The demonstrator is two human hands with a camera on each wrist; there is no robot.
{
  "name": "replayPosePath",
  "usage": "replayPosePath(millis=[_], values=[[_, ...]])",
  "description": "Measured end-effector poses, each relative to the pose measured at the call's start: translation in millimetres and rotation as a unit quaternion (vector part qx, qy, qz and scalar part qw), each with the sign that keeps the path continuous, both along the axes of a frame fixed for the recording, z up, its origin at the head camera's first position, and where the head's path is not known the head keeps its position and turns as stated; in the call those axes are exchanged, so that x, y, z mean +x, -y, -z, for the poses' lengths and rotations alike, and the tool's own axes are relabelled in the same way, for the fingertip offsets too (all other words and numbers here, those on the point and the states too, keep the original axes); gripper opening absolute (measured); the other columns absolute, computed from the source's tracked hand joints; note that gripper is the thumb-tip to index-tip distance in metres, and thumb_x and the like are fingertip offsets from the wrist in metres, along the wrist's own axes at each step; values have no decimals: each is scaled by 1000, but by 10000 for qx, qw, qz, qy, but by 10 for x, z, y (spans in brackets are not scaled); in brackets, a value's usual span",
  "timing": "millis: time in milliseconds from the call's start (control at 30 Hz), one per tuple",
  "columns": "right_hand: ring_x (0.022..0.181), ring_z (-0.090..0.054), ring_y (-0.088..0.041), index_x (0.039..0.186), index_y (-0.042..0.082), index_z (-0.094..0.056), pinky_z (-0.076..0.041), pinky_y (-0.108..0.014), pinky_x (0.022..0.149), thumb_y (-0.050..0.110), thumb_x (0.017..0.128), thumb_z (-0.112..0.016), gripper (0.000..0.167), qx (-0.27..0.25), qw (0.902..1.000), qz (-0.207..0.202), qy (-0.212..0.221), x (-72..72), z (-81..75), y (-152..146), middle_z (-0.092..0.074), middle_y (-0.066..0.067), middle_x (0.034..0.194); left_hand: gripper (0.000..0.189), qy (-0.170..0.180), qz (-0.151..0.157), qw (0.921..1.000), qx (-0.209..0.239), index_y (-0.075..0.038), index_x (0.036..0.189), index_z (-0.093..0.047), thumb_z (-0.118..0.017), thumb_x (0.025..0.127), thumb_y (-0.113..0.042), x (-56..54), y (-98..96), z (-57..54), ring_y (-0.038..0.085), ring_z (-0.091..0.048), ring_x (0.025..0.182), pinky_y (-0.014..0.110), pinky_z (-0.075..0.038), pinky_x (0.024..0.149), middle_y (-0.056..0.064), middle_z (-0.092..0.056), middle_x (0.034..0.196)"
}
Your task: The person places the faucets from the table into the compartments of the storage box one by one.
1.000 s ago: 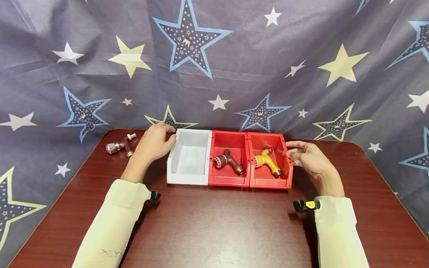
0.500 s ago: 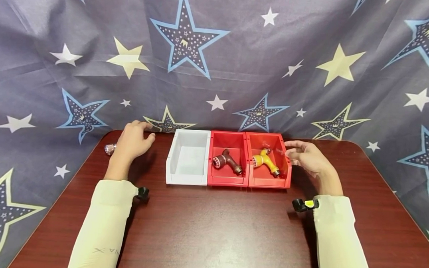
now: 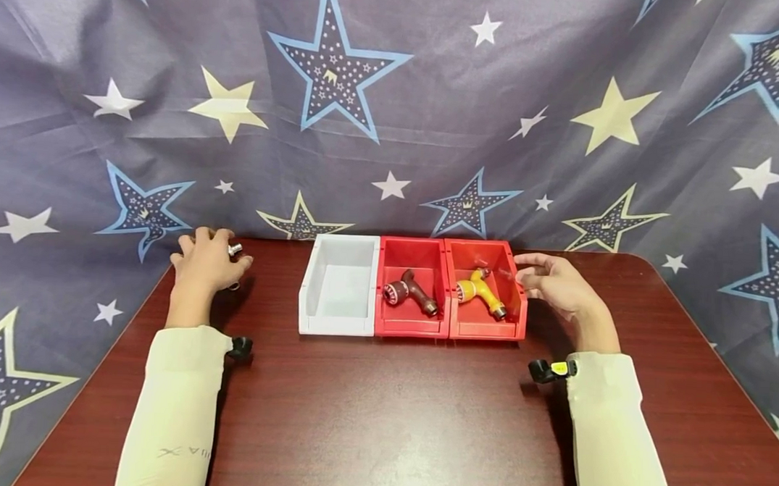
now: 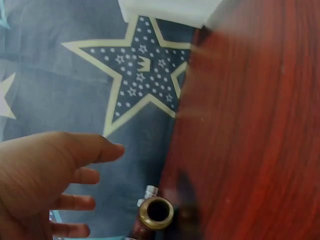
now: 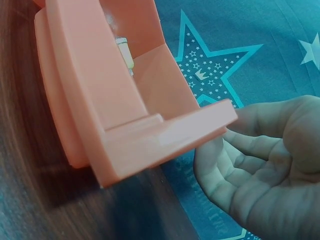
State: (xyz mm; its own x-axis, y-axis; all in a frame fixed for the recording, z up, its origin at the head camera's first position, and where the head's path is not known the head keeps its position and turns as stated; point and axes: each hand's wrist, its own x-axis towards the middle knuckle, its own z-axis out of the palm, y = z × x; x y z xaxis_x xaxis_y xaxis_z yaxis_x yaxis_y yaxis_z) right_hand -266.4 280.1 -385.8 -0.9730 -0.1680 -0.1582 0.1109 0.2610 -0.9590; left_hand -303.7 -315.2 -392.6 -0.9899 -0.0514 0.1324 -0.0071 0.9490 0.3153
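Observation:
My left hand (image 3: 207, 260) is over a tap at the table's far left, fingers spread and apart from the thumb. Most of that tap is hidden under the hand; its brass end (image 4: 156, 212) and a silver fitting (image 3: 235, 249) show. In the left wrist view the fingers reach out beside it, with nothing between them. My right hand (image 3: 560, 288) touches the outer side of the orange-red bin (image 3: 486, 330), its fingers loosely bent at the edge. A yellow tap (image 3: 481, 294) lies in that bin. The middle red bin (image 3: 412, 328) holds a brown tap (image 3: 411, 293).
A white bin (image 3: 336, 326) stands left of the red one, the three side by side in a row. All rest on the dark red wooden table (image 3: 382, 417). Behind its back edge hangs a grey cloth (image 3: 436, 71) with stars.
My left hand has moved left from beside the white bin to above the tap at the far left, spreading its fingers. The right hand stays at the orange-red bin.

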Motion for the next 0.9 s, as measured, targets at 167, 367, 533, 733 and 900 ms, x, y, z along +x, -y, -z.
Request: replayPosePath(millis=[167, 367, 533, 733, 900], values=[[87, -67, -16, 146, -10, -43, -59, -29, 80, -4, 97, -54, 50, -7, 10000, -25, -54, -5, 10, -6, -60, -20, 109, 72, 226, -160, 9996, -32, 5, 147, -32, -59, 95, -37, 4, 44, 71, 67, -16, 124, 81, -22, 86, 42, -20, 143], [83, -65, -14, 145, -11, -43, -58, -28, 78, -5, 97, -53, 49, -31, 10000, -37, -80, -12, 17, -5, -58, -21, 111, 74, 576, -211, 9981, -22, 6, 146, -30, -62, 94, -35, -4, 87, 135, 70, -14, 124, 81, -23, 89, 44, -19, 141], [82, -65, -14, 143, -11, -44, -58, -28, 76, -5, 97, -51, 47, 77, 9999, -57, -120, -12, 0, 10, -57, -27, 114, 75, 865, -234, 9959, -86, 9, 147, -27, -62, 95, -32, -9, 88, 147, 71, -13, 126, 79, -23, 93, 46, -17, 142], [81, -64, -14, 143, -11, -44, -58, -29, 76, -5, 96, -52, 48, 122, 9998, -73, -123, -9, -10, 22, -59, -25, 111, 75, 933, -232, 9953, -113, 9, 147, -28, -60, 96, -34, -14, 92, 193, 70, -10, 130, 80, -23, 94, 46, -19, 142], [83, -63, -15, 144, -9, -45, -58, -29, 78, -3, 97, -53, 48, 179, 9998, -38, -50, -2, -18, 12, -57, -29, 116, 76, 1031, -257, 9942, -142, 10, 147, -28, -61, 95, -35, -13, 81, 214, 69, -8, 131, 83, -24, 91, 44, -19, 143]])
